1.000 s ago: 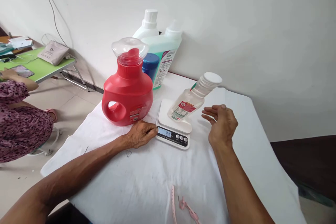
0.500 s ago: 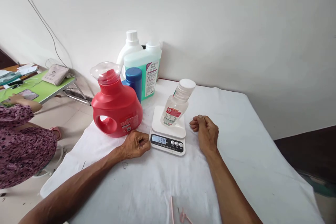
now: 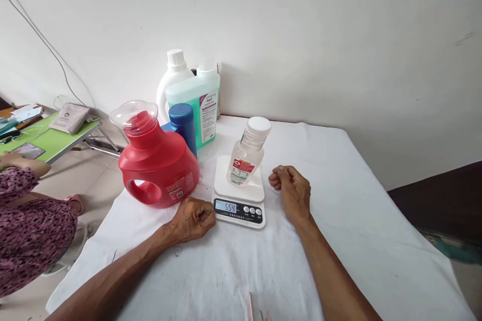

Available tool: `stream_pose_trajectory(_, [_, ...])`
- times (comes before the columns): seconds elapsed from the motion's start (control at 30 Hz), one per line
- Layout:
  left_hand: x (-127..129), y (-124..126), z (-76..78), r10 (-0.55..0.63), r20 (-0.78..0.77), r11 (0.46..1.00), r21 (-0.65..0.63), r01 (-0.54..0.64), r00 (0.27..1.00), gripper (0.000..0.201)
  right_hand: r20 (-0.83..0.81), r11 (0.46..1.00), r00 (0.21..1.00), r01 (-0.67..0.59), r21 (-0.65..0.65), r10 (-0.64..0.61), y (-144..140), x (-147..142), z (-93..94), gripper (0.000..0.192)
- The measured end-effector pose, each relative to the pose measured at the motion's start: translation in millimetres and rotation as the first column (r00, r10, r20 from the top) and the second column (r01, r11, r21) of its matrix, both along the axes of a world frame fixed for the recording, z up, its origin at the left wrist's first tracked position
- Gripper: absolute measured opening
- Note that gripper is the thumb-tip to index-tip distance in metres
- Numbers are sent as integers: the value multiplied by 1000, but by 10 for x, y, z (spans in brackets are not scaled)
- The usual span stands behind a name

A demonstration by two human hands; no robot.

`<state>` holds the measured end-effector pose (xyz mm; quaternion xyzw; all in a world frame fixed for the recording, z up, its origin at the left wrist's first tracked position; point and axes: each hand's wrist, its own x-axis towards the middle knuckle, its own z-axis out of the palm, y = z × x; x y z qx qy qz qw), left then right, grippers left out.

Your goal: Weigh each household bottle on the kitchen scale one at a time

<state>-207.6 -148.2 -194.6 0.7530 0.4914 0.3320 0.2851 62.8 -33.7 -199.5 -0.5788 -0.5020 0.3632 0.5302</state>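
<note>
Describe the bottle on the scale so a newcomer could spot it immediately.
On the white-clothed table, find the small white digital kitchen scale between the two hands. The small clear plastic bottle stands on its platform, the only see-through bottle, with a white cap and a red label.

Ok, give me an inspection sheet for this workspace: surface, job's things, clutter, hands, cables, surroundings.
Surface: white cloth over the table, faintly marked.
Job's things: clear bottle with white cap stands on the kitchen scale; display reads 554.
Clutter: red jug, blue bottle, green bottle, white bottle behind; pink strip at near edge.
Hands: left hand loosely fisted beside the scale; right hand curled, empty, on the cloth.
Cables: cable down the wall.
Surroundings: seated person at a green table.
</note>
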Motion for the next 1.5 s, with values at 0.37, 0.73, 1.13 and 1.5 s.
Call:
stream_pose_trajectory(0.37, [4, -1, 35, -7, -3, 1000, 20, 7, 1000, 31, -12, 1000, 1000, -16, -23, 16, 0, 16, -11, 53])
stream_pose_trajectory(0.73, [1, -3, 42, -8, -2, 1000, 23, 8, 1000, 31, -2, 999, 1000, -8, -40, 8, 1, 9, -19, 51])
stream_pose_trajectory(1.13, [-9, 8, 18, -12, 0, 999, 36, 12, 1000, 30, -11, 999, 1000, -15, -41, 14, 7, 15, -27, 46])
stream_pose_trajectory(1.5, [-9, 7, 47, -9, 25, 999, 45, 8, 1000, 30, -8, 999, 1000, -11, -32, 10, 15, 12, -28, 50])
